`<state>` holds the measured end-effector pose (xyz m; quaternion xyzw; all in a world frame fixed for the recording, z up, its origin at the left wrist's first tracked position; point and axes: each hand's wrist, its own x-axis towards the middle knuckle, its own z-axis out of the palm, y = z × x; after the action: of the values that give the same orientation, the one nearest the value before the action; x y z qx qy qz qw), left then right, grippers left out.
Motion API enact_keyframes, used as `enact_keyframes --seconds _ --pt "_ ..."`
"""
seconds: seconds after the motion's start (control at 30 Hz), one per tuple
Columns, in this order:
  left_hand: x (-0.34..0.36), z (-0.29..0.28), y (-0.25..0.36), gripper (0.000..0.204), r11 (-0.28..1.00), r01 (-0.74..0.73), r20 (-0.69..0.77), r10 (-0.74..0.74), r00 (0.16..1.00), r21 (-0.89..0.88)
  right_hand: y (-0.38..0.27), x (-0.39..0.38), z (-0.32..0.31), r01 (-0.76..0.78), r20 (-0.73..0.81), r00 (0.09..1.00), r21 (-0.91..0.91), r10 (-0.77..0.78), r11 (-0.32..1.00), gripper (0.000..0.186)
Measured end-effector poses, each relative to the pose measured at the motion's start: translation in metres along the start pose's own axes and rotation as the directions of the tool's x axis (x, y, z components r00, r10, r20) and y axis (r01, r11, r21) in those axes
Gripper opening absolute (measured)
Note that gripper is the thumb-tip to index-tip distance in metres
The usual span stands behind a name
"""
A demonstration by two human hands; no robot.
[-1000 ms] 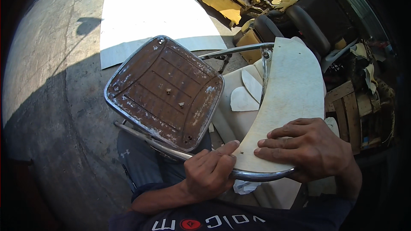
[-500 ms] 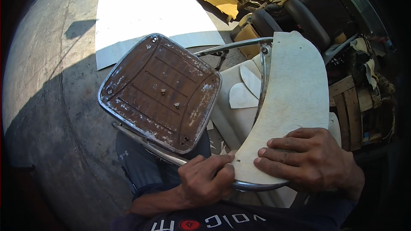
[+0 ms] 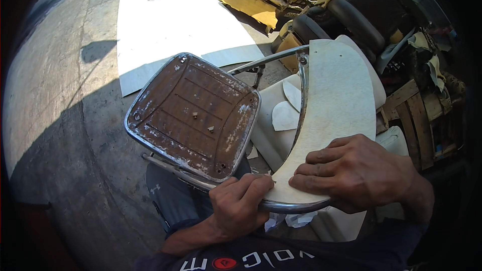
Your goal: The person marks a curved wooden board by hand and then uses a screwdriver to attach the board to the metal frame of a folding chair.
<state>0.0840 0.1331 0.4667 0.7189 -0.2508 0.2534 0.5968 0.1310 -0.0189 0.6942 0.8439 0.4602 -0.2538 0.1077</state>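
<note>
— Where's the curved cream panel [image 3: 342, 90]?
— On the chrome frame [image 3: 295, 207], its near end along the bent rail
— And the hands?
— The left hand [image 3: 239, 199] is clamped on the chrome frame at the panel's corner; the right hand [image 3: 357, 173] lies over the panel, fingers on top, thumb hidden, so I can't tell if it grips
— Anything beside them?
— A scuffed brown seat pan [image 3: 193, 115], left of the panel

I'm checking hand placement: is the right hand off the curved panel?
No, the right hand lies on the curved off-white panel, near its lower end.
</note>
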Motion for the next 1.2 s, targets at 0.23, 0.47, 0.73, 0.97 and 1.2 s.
enact_keyframes --seconds 0.23,0.47,0.73,0.97,1.2 --pt "0.004 -0.002 0.003 0.037 0.999 0.038 0.007 -0.038 0.999 -0.020 0.004 0.003 0.004 0.057 -0.043 0.998 0.126 -0.052 0.990 0.029" --pt "0.003 0.000 -0.003 0.043 0.998 0.011 -0.015 -0.012 1.000 -0.064 0.001 0.006 0.001 -0.035 0.089 0.996 0.205 0.017 0.978 0.042" --pt "-0.001 0.002 -0.005 0.037 0.998 -0.049 -0.042 0.048 0.998 -0.035 0.000 0.002 0.006 -0.054 0.075 0.996 0.170 0.042 0.984 0.036" --pt "0.002 0.005 0.003 0.031 1.000 -0.005 -0.039 0.005 0.999 0.004 0.003 -0.002 0.013 -0.106 0.160 0.983 0.125 0.085 0.986 0.035" --pt "0.004 0.012 0.023 0.028 0.993 0.110 -0.046 -0.108 0.993 0.048 0.006 -0.057 0.088 0.129 -0.611 0.766 -0.159 -0.200 0.979 0.024"
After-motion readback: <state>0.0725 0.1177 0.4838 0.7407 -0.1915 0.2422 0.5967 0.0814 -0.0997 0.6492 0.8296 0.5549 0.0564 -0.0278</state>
